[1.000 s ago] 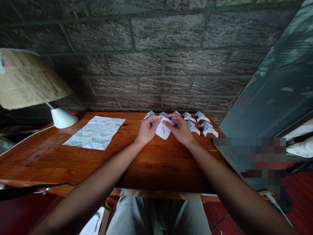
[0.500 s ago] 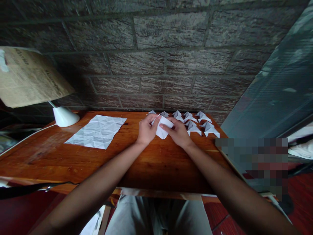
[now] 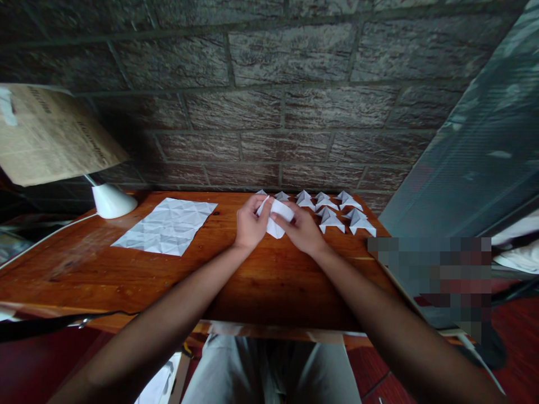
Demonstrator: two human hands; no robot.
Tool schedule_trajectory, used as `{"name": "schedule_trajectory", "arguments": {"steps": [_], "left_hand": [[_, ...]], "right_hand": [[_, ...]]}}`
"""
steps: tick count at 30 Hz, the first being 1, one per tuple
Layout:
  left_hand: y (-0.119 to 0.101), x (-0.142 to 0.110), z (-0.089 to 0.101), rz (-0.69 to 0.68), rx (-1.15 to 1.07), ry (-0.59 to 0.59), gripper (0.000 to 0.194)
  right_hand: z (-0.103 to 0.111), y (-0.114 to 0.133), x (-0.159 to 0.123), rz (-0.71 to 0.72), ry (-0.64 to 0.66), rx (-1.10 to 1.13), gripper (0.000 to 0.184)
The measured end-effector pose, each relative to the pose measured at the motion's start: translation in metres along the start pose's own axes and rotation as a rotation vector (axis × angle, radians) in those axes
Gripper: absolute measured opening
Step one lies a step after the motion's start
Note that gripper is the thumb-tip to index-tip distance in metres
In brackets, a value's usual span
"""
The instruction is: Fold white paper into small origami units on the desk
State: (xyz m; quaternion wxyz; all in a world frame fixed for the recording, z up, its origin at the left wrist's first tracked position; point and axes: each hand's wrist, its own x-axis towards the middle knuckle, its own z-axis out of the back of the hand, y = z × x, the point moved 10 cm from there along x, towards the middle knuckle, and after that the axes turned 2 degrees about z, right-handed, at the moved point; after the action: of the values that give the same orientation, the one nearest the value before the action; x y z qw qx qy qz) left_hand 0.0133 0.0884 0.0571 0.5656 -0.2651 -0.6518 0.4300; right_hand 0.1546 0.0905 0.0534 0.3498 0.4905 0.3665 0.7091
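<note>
Above the middle of the wooden table, a small piece of folded white paper (image 3: 277, 226) is pinched between my two hands. My left hand (image 3: 251, 223) grips its left side, with a flap standing up by the thumb. On the other side my right hand (image 3: 304, 226) holds the paper, its thumb lying across the front face. The fingers behind the paper are hidden. Just beyond my right hand stand several folded paper pieces (image 3: 330, 219) with pointed tops and spread legs, in two rows; my hands partly cover some of them.
A creased white paper sheet (image 3: 168, 225) lies flat on the wooden table (image 3: 290, 292) to the left. Behind it stands a white-based lamp (image 3: 112, 201) with a newsprint shade. A brick wall (image 3: 261, 112) borders the back, and a grey-green panel (image 3: 450, 146) leans at the right.
Both hands and the folded paper have shifted slightly left in view. The flap near my left thumb stands further out from the paper. My grip stays on both sides.
</note>
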Motion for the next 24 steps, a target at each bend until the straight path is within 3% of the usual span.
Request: {"name": "schedule_trajectory", "arguments": {"steps": [8,16,20,24], "left_hand": [[0.003,0.001,0.0,0.071,-0.101,-0.031,0.023],[0.013,0.008,-0.008,0.184,-0.226,0.059,0.043],[0.021,0.007,-0.015,0.25,-0.333,0.11,0.039],[0.023,0.004,-0.016,0.288,-0.365,0.084,0.039]], "right_hand": [[-0.004,-0.005,0.001,0.022,0.033,0.011,0.047],[0.005,-0.01,0.002,-0.023,-0.003,0.021,0.048],[0.007,-0.009,0.002,-0.019,0.011,0.007,0.044],[0.007,-0.006,0.001,0.006,0.017,-0.099,0.04]]}}
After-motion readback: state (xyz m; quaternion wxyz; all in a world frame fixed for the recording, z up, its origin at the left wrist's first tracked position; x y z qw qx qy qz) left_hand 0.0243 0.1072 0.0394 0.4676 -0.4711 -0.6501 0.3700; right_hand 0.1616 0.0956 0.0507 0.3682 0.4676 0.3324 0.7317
